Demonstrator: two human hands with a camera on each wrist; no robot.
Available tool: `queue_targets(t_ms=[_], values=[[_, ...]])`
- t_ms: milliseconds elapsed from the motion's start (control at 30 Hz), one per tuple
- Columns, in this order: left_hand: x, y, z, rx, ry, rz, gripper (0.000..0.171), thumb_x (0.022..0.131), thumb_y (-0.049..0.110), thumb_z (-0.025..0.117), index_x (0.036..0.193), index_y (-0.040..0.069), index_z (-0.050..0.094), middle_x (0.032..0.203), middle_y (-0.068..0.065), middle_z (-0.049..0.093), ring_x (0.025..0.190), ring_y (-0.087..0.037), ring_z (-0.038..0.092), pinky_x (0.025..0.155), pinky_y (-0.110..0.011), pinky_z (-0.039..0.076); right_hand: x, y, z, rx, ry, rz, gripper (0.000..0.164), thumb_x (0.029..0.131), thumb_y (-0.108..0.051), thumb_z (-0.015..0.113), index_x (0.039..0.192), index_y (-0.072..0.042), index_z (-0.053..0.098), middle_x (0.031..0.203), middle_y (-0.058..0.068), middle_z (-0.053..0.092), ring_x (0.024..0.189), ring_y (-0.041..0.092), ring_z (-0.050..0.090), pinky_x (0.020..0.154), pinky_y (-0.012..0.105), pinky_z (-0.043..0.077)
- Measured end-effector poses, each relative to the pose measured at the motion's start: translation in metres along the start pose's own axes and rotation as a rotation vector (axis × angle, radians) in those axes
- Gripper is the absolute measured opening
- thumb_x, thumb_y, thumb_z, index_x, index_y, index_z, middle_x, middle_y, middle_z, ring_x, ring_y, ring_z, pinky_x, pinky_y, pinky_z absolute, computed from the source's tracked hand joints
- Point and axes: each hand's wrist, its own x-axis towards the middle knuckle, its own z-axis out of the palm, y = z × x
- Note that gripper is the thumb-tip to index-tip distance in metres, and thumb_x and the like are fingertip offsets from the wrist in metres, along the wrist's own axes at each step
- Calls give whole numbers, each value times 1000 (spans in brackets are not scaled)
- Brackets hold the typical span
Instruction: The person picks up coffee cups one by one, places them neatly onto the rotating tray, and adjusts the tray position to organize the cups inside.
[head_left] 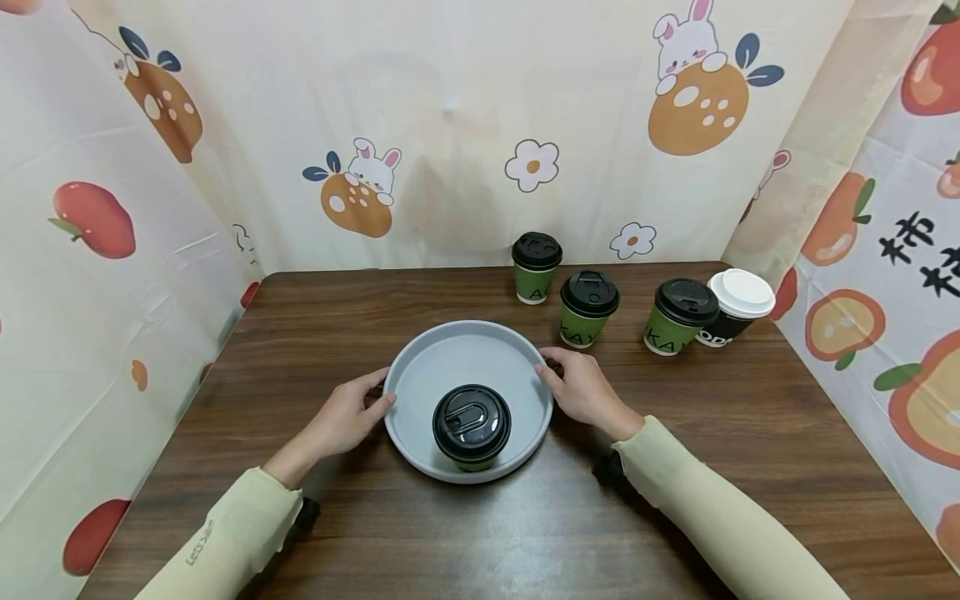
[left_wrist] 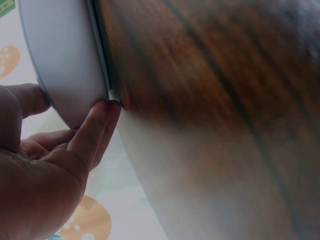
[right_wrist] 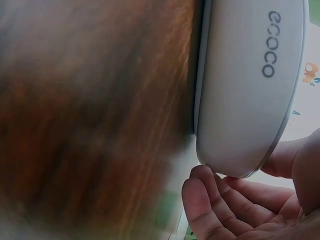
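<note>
Round grey tray (head_left: 465, 350) was found about the middle of the wooden table (head_left: 450, 550), left hand (head_left: 348, 417) gripped one side between thumb and fingers, right hand (head_left: 583, 388) gripped the opposite side likewise, black-lidded cup (head_left: 472, 423) stood on the tray's near half.

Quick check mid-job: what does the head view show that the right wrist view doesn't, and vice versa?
Only the head view shows the left hand holding the tray by its left edge, and the black lid of the cup standing on it.

Only the right wrist view shows the "ecoco" lettering on the tray's outer wall.

Both show the tray, the right hand at its edge, and the wooden table.
</note>
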Motion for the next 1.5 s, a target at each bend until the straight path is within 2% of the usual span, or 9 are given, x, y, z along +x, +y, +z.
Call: queue_targets(t_ms=[733, 1500], values=[[1, -1, 1, -12, 18, 10, 52, 105, 12, 58, 150, -9, 43, 129, -25, 65, 104, -28, 70, 84, -36, 58, -1, 0, 0, 28, 10, 4, 29, 104, -18, 61, 127, -1, 67, 101, 6, 71, 87, 17, 65, 77, 35, 55], [2, -1, -1, -5, 23, -17, 51, 106, 14, 56, 150, -9, 44, 131, -27, 64, 108, -32, 69, 89, -45, 57, -4, -1, -1, 21, -2, 29, 23, 102, -17, 63, 120, -3, 68, 98, 4, 70, 85, 16, 64, 74, 34, 55]])
